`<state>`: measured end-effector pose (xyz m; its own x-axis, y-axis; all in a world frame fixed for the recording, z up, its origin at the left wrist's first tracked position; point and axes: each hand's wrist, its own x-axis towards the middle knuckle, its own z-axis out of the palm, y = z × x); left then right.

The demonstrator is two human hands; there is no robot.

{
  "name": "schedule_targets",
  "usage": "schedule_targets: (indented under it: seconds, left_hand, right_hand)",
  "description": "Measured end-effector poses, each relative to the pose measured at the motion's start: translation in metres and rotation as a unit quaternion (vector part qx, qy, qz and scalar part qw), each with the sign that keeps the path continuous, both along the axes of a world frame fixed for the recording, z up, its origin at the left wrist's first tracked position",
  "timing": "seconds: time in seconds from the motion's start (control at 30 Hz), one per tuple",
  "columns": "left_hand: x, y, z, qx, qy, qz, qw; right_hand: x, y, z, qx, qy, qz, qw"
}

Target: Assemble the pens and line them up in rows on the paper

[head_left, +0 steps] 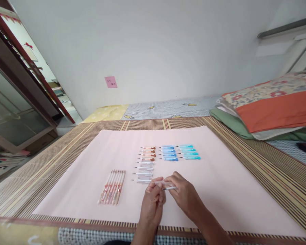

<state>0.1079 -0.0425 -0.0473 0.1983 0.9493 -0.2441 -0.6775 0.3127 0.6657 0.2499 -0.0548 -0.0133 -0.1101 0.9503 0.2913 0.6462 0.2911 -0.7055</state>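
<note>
My left hand and my right hand meet over the near middle of a pale pink sheet. Both are pinched together on one white pen lying crosswise between them. Just beyond the fingers lies a column of white pens. Past those are orange-brown pens, then dark blue pens and light teal pens, all in neat rows. To the left, a bundle of slim pink-white pens lies lengthwise.
The pink sheet rests on a striped woven mat on a bed. Folded orange and green bedding is piled at the right. A white wall with a pink note stands behind; a glass-door cabinet is at the left.
</note>
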Motion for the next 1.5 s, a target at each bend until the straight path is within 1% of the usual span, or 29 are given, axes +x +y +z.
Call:
schedule_targets:
  seconds: [0.13, 0.27, 0.37, 0.43, 0.5, 0.63, 0.77, 0.87, 0.97, 1.07, 1.27, 1.5]
  left_hand:
    - [0.0, 0.0, -0.004, 0.005, -0.003, -0.012, 1.0]
    - [0.0, -0.001, -0.006, 0.016, -0.007, -0.018, 1.0]
    - [0.001, -0.002, -0.004, 0.013, -0.017, -0.019, 1.0]
    - [0.0, -0.003, -0.002, 0.004, -0.016, -0.024, 1.0]
    - [-0.001, -0.002, 0.0, -0.002, -0.011, -0.033, 0.999]
    - [-0.002, 0.001, 0.001, -0.014, -0.007, -0.041, 0.999]
    - [-0.001, 0.002, 0.0, -0.032, -0.006, -0.039, 0.999]
    - [-0.001, 0.002, 0.0, -0.033, -0.017, -0.045, 0.998]
    - [0.0, 0.002, 0.0, -0.031, -0.026, -0.047, 0.998]
    - [0.0, 0.003, 0.0, -0.028, -0.023, -0.048, 0.998]
    - [0.0, 0.004, -0.002, -0.03, -0.012, -0.046, 0.998]
    - [-0.001, 0.004, -0.002, -0.035, -0.027, -0.051, 0.998]
  right_hand:
    - [0.005, 0.002, -0.003, -0.017, -0.007, -0.008, 1.0]
    - [0.006, 0.003, -0.001, -0.026, 0.006, 0.004, 1.0]
    - [0.01, 0.01, 0.001, -0.014, 0.024, 0.015, 1.0]
    - [0.017, 0.022, 0.0, 0.003, 0.039, 0.007, 0.999]
    - [0.029, 0.039, -0.003, 0.011, 0.043, -0.018, 0.999]
    - [0.049, 0.074, -0.014, -0.014, -0.003, -0.049, 0.999]
    - [0.055, 0.091, -0.028, -0.03, -0.043, -0.065, 0.997]
    - [0.055, 0.095, -0.037, -0.036, -0.046, -0.078, 0.995]
    - [0.056, 0.097, -0.043, -0.041, -0.042, -0.091, 0.994]
    - [0.058, 0.099, -0.044, -0.034, -0.039, -0.099, 0.994]
    - [0.057, 0.097, -0.045, 0.011, -0.059, -0.106, 0.993]
    - [0.055, 0.097, -0.05, 0.032, -0.081, -0.126, 0.988]
